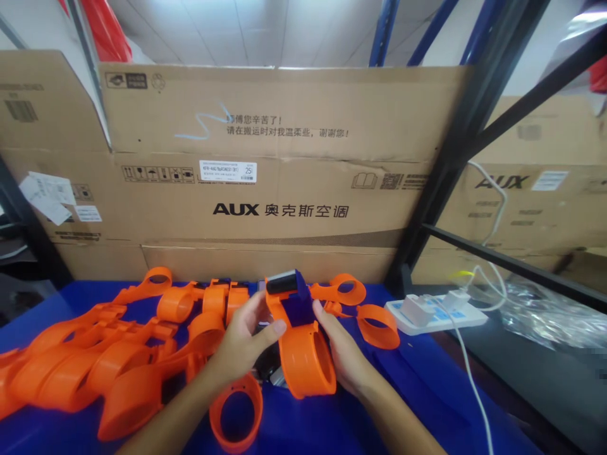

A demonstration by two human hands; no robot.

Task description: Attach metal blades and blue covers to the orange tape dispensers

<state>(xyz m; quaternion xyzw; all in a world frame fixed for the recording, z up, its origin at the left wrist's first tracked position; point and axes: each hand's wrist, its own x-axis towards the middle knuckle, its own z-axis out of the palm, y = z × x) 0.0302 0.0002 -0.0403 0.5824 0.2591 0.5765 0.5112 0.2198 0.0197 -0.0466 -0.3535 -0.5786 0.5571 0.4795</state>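
Observation:
Between my hands is an orange plastic tape dispenser [306, 363], with a wide ring at the bottom and a black roller and dark blue piece at the top. My left hand [251, 328] grips its left side, with the thumb pointing across it. On the other side my right hand [344, 347] is closed against the dispenser, its fingers partly hidden behind it. Under and behind my left hand is a dark object, mostly covered. A loose orange ring part [237, 414] lies just below my left wrist.
Many orange dispenser parts [128, 360] are heaped on the blue table [403, 404] at left. More orange parts [378, 325] lie behind my right hand. A white power strip [434, 313] with cables sits at right, beside a black rack post [446, 133]. Large cardboard [284, 139] stands behind.

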